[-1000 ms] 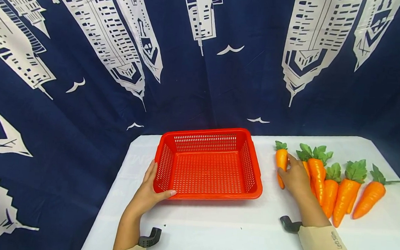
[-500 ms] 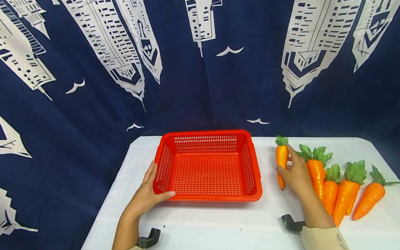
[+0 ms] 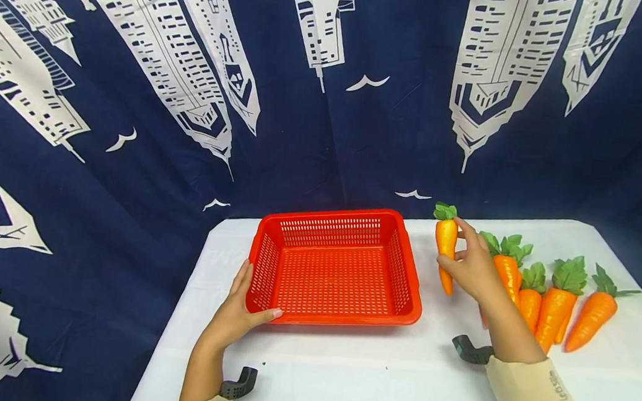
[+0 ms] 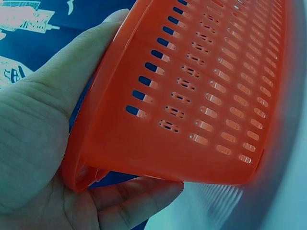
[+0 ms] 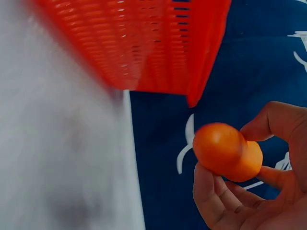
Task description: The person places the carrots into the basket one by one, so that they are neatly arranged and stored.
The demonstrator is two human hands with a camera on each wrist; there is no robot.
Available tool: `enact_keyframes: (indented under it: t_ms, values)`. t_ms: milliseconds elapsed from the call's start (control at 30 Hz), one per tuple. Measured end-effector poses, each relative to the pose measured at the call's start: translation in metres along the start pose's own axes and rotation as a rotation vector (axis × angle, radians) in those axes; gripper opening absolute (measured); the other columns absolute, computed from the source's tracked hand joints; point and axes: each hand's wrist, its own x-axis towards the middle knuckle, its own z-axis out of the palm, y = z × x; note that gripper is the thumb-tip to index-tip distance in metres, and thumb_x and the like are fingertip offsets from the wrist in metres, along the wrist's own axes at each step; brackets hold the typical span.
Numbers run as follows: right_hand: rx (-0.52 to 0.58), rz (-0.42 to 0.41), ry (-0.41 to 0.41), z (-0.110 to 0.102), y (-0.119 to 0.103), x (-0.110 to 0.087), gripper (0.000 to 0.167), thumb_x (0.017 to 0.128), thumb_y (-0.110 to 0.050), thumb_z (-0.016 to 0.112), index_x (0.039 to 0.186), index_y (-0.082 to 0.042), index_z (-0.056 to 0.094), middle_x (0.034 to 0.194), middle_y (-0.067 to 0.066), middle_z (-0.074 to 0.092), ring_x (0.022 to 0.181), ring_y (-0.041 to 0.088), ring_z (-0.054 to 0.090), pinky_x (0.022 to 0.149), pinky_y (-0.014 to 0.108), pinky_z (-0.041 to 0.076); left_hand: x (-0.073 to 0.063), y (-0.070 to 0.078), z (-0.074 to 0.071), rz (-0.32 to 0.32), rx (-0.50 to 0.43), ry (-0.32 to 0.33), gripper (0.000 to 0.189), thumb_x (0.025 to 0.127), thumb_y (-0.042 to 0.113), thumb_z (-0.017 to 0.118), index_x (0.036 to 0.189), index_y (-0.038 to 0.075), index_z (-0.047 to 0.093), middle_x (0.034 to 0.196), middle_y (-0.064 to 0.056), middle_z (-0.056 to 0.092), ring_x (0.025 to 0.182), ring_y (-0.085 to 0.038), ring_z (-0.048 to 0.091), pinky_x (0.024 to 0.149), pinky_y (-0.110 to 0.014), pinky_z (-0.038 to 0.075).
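Carrot (image 3: 446,238) clamped in the fingers of the right hand (image 3: 472,266), between red basket (image 3: 346,320) and other carrots (image 3: 556,309); keep pinch firm but gentle, with left hand (image 3: 235,312) fingers clamped around basket's near-left corner.

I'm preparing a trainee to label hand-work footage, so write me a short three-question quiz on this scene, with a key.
1. Multiple choice: what does the right hand hold?
A) a knife
B) a carrot
C) a cup

2. Fill in the blank: the left hand touches the red basket at its near ____ corner, as the person sees it.

3. True or false: several carrots lie inside the red basket.

Key
1. B
2. left
3. False: no carrots show inside it; the loose carrots lie on the white table, to the right of the basket.
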Motion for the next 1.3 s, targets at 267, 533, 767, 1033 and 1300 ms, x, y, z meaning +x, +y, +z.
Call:
enact_keyframes:
  t_ms: [267,533,767,1033,1300]
  values:
    - [0.073,-0.022,-0.044,-0.007,-0.026,0.001,0.089,0.09,-0.014,0.068,0.161,-0.01,0.013,0.156,0.031,0.029,0.112,0.046,0.06,0.067,0.035,0.057,0.0,0.0,0.002,0.017,0.014,0.005,0.126,0.073,0.048,0.088,0.164,0.022,0.006,0.172,0.01,-0.002,0.156,-0.037,0.019,0.117,-0.069,0.027]
    - [0.153,-0.143,-0.076,-0.004,-0.051,0.004,0.089,0.09,-0.006,0.067,0.161,-0.013,0.015,0.154,0.026,0.031,0.115,0.047,0.061,0.076,0.049,0.063,-0.004,0.0,0.003,0.009,-0.009,-0.009,0.128,0.07,0.048,0.09,0.164,0.026,0.006,0.169,0.018,-0.004,0.157,-0.034,0.015,0.118,-0.07,0.024]
    - [0.169,-0.215,-0.112,0.002,-0.072,0.009,0.086,0.088,-0.004,0.071,0.159,-0.02,0.026,0.145,0.025,0.033,0.111,0.043,0.061,0.069,0.037,0.064,-0.009,0.002,0.006,0.009,0.004,-0.008,0.127,0.071,0.045,0.09,0.164,0.024,0.006,0.17,0.016,-0.004,0.157,-0.036,0.018,0.117,-0.07,0.026]
    - [0.233,-0.23,-0.171,0.014,-0.095,0.017,0.084,0.088,-0.008,0.076,0.156,-0.02,0.029,0.152,0.02,0.031,0.11,0.04,0.064,0.071,0.037,0.064,-0.016,0.003,0.008,0.008,0.026,-0.009,0.128,0.071,0.047,0.091,0.164,0.025,0.006,0.17,0.016,-0.003,0.156,-0.037,0.021,0.116,-0.069,0.029]
    - [0.349,-0.219,-0.286,0.042,-0.111,0.027,0.076,0.09,-0.014,0.077,0.153,-0.02,0.035,0.147,0.018,0.035,0.093,0.031,0.071,0.071,0.038,0.064,-0.02,0.006,0.009,0.01,0.025,-0.019,0.128,0.072,0.046,0.09,0.164,0.024,0.004,0.171,0.015,-0.004,0.155,-0.037,0.022,0.115,-0.069,0.03]
